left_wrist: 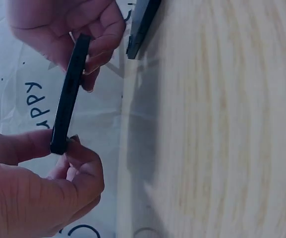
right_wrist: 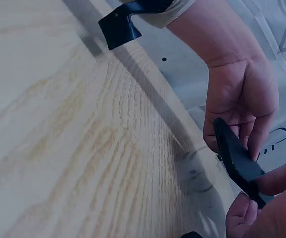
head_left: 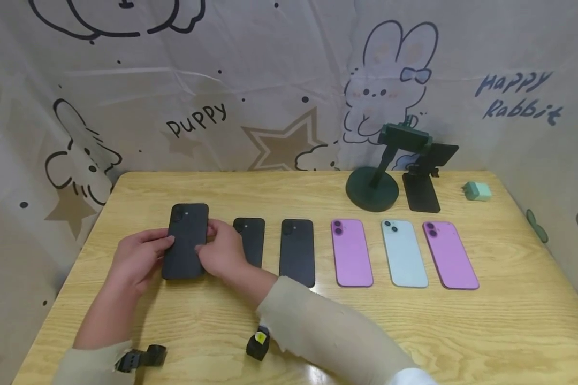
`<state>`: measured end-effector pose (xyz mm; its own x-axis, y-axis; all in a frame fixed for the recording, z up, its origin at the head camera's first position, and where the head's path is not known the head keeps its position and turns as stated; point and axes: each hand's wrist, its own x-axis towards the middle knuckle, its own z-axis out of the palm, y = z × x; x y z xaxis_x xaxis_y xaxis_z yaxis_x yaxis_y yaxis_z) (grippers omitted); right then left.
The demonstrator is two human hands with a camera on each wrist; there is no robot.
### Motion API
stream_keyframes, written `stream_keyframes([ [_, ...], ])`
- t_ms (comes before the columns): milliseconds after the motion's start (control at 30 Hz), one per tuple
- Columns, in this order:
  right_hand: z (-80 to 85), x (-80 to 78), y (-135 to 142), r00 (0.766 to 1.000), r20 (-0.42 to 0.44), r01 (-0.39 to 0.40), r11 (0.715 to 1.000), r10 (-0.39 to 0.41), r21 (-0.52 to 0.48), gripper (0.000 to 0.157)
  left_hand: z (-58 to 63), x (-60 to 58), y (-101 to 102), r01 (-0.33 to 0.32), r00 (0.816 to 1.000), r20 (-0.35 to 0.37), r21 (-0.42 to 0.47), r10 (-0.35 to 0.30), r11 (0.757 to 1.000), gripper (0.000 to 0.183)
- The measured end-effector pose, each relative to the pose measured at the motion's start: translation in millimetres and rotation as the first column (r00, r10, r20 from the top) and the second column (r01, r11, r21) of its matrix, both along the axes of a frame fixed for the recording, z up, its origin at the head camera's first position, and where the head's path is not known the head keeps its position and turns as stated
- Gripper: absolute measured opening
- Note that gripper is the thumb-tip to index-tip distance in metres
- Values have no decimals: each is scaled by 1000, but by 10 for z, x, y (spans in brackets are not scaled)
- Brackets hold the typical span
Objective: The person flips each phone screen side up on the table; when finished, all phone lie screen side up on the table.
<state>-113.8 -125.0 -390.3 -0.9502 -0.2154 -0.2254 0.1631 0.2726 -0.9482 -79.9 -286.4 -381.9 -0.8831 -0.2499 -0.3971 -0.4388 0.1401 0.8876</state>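
Note:
Both hands hold a black smartphone [head_left: 187,243] by its long edges, its camera side facing up towards the head view. My left hand [head_left: 136,259] pinches the left edge, and my right hand [head_left: 223,248] pinches the right edge. Seen edge-on in the left wrist view, the phone [left_wrist: 69,99] is raised off the table, thumbs on one face and fingers on the other. A second black phone [head_left: 253,241] lies just right of my right hand, partly hidden by it. Beyond it lies a third black phone [head_left: 297,251].
Rightward along the row lie a pink phone [head_left: 352,254], a pale blue phone [head_left: 405,254] and another pink phone [head_left: 451,255]. Behind them stand a dark round-based stand [head_left: 372,190], a black folding holder [head_left: 421,192] and a light green charger plug [head_left: 478,191]. A printed cloth [head_left: 279,64] hangs behind the wooden table [head_left: 202,331].

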Motion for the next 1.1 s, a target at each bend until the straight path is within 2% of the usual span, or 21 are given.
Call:
stream_keyframes([
  [100,-9,15,6,1000,17,5,1000,-5,-3,55,26,18,-12,4,1000,-15,30,-3,1000,55],
  [233,-19,19,12,1000,18,-3,999,2,42,57,51,31,-33,16,999,-45,99,-12,995,50],
  [367,-31,9,11,999,20,-27,998,26,63,61,74,42,-50,37,997,-78,216,-21,976,38],
  [467,-37,10,18,999,22,-45,996,44,76,66,92,56,-51,53,996,-86,270,-30,962,35],
  [567,-42,22,25,998,13,-60,994,60,88,72,104,70,-46,71,995,-89,285,-47,956,34],
  [700,-39,53,29,997,-12,-81,995,82,53,78,95,79,-45,103,991,-111,298,-73,949,31],
  [933,-28,73,36,996,2,-83,996,84,-42,80,44,80,-75,181,973,-208,393,-105,901,22],
  [1000,-25,72,40,997,18,-75,996,76,-57,81,36,70,-81,188,973,-202,392,-115,901,21],
  [1100,-5,73,47,996,49,-64,995,68,-77,81,23,55,-82,192,974,-183,362,-133,912,25],
])
